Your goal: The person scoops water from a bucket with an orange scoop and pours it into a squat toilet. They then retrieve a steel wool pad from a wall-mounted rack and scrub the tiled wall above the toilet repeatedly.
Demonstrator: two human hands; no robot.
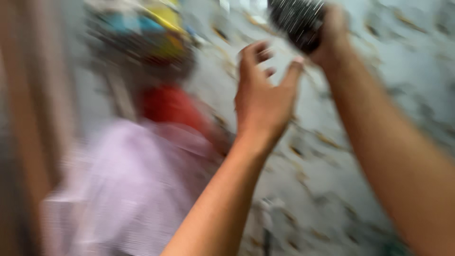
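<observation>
Your right hand (332, 35) was closed around a dark, speckled object (296, 21) (possibly a brush, the blur hid detail) at top of view; it seemed light and rigid. Your left hand (263, 97) hovered beside it, fingers spread.

We see a bright, evenly lit scene in soft daylight, with no hard shadows or glare. Heavy motion blur smears almost everything: the pale lilac cloth (128, 189) and the colourful heap (142, 38) on the left are streaked beyond recognition. Only the raised forearms keep fairly readable edges, though soft too.
</observation>
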